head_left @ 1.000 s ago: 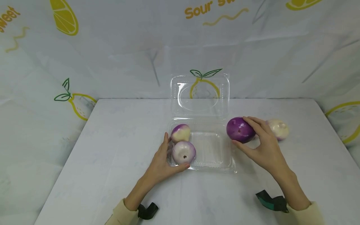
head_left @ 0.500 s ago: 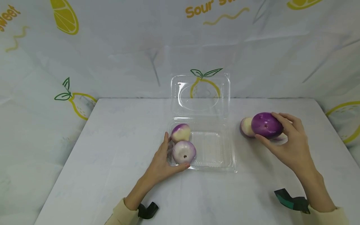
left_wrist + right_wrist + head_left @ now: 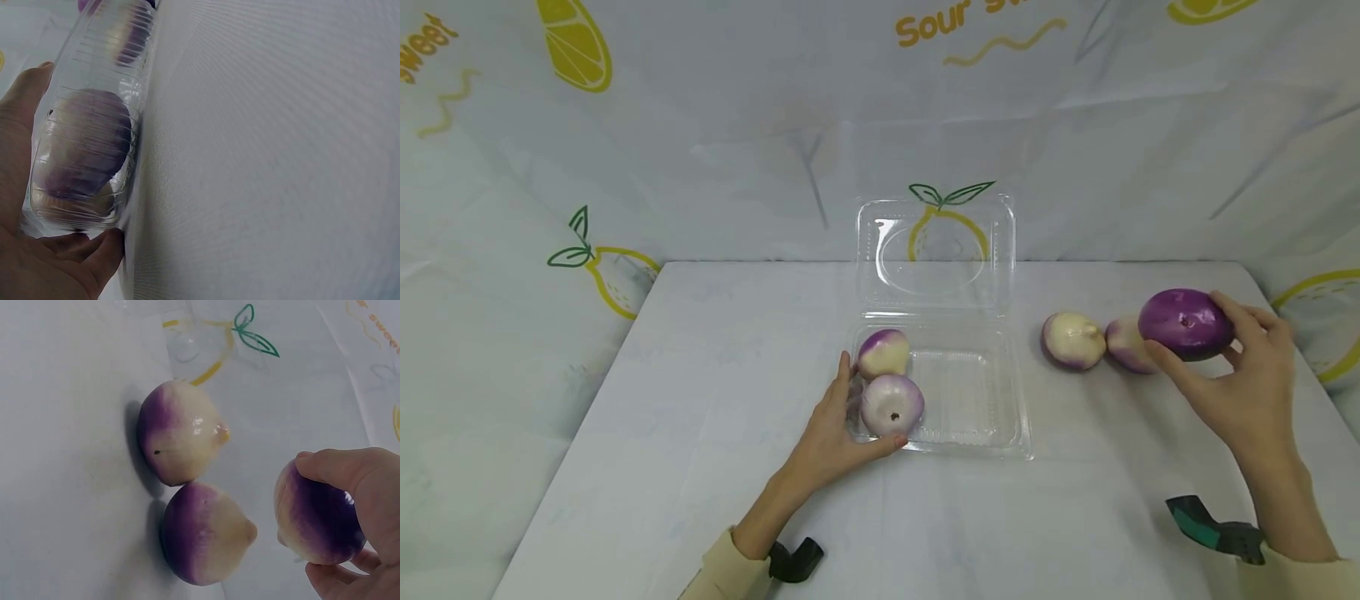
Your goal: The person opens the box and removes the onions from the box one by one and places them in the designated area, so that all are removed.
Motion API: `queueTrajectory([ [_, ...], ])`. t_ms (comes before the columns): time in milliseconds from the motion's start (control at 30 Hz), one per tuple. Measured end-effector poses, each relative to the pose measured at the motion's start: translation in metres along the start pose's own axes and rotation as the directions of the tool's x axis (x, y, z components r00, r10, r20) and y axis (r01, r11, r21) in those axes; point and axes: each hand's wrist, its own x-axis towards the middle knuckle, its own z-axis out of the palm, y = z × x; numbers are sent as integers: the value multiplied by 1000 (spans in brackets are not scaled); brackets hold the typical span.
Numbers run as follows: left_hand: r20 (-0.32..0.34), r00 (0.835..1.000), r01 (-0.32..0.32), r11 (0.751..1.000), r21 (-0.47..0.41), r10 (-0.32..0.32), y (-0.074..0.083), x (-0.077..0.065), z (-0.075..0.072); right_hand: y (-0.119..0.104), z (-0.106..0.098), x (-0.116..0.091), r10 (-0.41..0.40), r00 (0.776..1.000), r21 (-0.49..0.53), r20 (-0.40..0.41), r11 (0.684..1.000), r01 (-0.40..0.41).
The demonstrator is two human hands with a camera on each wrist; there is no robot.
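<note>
A glossy purple-and-white onion [image 3: 1186,325] is pinched between the thumb and fingers of my right hand [image 3: 1255,375], above the table at the right. Beside it, two more onions, a left one [image 3: 1073,342] and a right one [image 3: 1129,344], sit side by side on the table. The clear plastic clamshell container [image 3: 970,446] stands with its lid up. My left hand [image 3: 835,433] holds its front left corner, thumb along the front edge and fingers at the left side. Two onions, a rear one [image 3: 883,354] and a front one [image 3: 892,405], lie in its left half.
The white table [image 3: 715,350] has a printed cloth [image 3: 737,125] behind it. The transparent lid [image 3: 934,250] stands upright at the container's back edge. Dark wrist mounts, one at the left [image 3: 796,560] and one at the right [image 3: 1213,527], sit below the hands.
My right hand has carried the held onion rightward, away from the container, bringing the two onions on the table into view. The left hand and container have stayed put.
</note>
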Motion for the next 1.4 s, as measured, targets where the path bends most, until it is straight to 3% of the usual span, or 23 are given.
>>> queueTrajectory([
  [367,2,1000,-14,1000,-18,14,2,0,0,22,-9,7,58,997,-24,-44,998,-60],
  [600,0,1000,-4,1000,-13,4,3,0,0,36,-14,13,181,983,-20,-24,983,-181],
  [867,1,1000,-14,1000,-19,14,4,0,0,55,-11,13,142,989,-36,-36,989,-144],
  [1400,-5,1000,-25,1000,-3,25,2,0,0,71,-11,12,164,985,-51,44,985,-162],
])
